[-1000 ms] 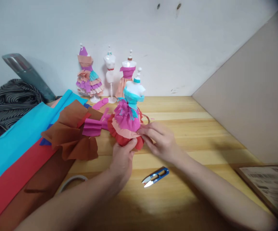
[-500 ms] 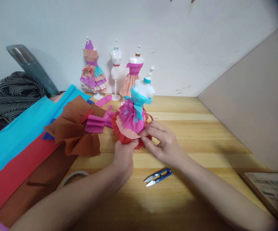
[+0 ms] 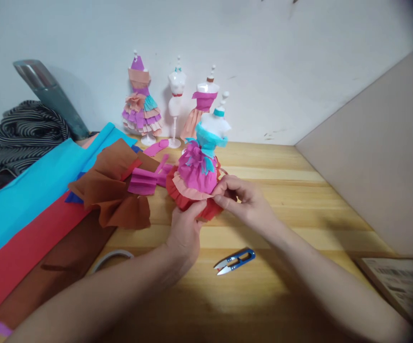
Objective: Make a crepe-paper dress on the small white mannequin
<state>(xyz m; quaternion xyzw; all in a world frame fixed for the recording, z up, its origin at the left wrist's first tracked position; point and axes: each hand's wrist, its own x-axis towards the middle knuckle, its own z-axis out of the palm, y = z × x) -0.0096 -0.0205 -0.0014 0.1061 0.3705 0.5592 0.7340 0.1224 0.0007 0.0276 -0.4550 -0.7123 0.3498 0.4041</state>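
Note:
A small white mannequin [image 3: 214, 125] stands mid-table in a crepe-paper dress [image 3: 195, 177] with a turquoise top, magenta ruffles, a peach layer and a red hem. My left hand [image 3: 185, 229] pinches the red hem from below at the front. My right hand [image 3: 244, 200] pinches the same hem at its right side, fingers closed on the paper. Blue thread snips [image 3: 235, 261] lie on the wood just in front of my hands.
Three more mannequins [image 3: 176, 102] stand by the wall, two dressed. Brown ruffled paper [image 3: 115, 193], a magenta pleated strip [image 3: 142, 182] and turquoise, red and brown sheets [image 3: 24, 224] cover the left. A tape roll [image 3: 111, 257] lies near my left forearm. A striped cloth [image 3: 20, 136] lies far left, a framed board [image 3: 401, 283] far right.
The dressed mannequin has tilted a little more upright. My right fingers have shifted along the red hem and closed on it; my left hand keeps its pinch.

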